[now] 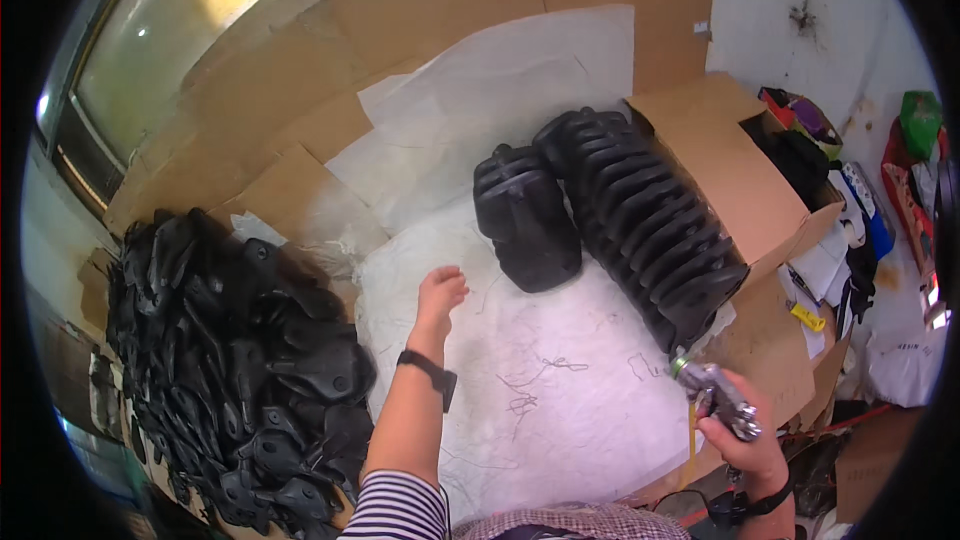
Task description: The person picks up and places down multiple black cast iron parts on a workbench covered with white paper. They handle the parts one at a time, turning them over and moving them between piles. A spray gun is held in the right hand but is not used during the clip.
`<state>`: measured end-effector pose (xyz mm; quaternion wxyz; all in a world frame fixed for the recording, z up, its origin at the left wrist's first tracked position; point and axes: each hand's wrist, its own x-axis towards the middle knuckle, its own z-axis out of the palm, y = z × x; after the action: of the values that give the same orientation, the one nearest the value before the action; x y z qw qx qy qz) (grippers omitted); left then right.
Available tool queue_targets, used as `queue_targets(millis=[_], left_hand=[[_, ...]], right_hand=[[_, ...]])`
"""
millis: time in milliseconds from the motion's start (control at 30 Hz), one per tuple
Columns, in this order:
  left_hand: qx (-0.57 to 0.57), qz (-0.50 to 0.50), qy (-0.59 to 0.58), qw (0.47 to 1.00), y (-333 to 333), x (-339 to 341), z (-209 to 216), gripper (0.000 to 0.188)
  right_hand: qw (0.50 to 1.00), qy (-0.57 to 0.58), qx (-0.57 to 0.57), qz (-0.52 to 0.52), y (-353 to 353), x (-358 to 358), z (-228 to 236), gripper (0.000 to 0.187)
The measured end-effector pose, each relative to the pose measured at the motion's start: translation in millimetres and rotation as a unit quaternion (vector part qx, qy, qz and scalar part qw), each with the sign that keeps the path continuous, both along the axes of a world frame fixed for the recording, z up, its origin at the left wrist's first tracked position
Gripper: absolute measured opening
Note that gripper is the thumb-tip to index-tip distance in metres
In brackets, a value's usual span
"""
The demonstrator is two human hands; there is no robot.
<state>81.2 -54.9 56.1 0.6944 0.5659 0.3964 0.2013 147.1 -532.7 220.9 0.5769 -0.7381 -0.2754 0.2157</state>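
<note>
My right hand point(748, 435) is closed around a metal spray gun point(715, 392) with a green ring near its nozzle. The gun points up and left, close to the near end of a long row of black moulded pieces point(640, 205) standing tightly side by side. Left of that row stands a smaller group of the same black pieces point(530, 225). Over the white sheet point(580, 380), just left of this small group, my left hand point(442, 294) is held out with loosely bent fingers and nothing visible in it. A dark band circles my left wrist.
A big heap of black moulded pieces point(250, 370) lies at the left. Cardboard panels point(430, 0) wall the back. An open cardboard box point(730, 160) stands right of the row, beside clutter and a yellow tube point(806, 316). Loose threads point(525, 390) lie on the sheet.
</note>
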Motion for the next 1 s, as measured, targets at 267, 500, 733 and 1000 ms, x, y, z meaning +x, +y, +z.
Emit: queue_targets(millis=[267, 500, 733, 1000], left_hand=[[0.105, -0.010, 0.034, 0.994, -11.2, 93.3, -62.5, 0.037], [0.021, -0.057, -0.077, 0.995, -43.8, 59.1, -29.5, 0.018], [-0.066, 0.037, -0.277, 0.958, 9.3, -35.2, 18.3, 0.026], [-0.110, 0.013, -0.315, 0.943, 51.1, -2.3, 15.1, 0.034]], right_hand=[[1.000, 0.015, 0.026, 0.009, 12.8, 5.4, -0.3, 0.053], [0.998, 0.057, -0.029, -0.001, 27.7, 22.5, -30.8, 0.050], [0.993, 0.035, 0.113, -0.002, 33.5, 15.0, 5.9, 0.053], [0.998, 0.036, -0.035, 0.027, 27.0, 15.7, -21.6, 0.050]])
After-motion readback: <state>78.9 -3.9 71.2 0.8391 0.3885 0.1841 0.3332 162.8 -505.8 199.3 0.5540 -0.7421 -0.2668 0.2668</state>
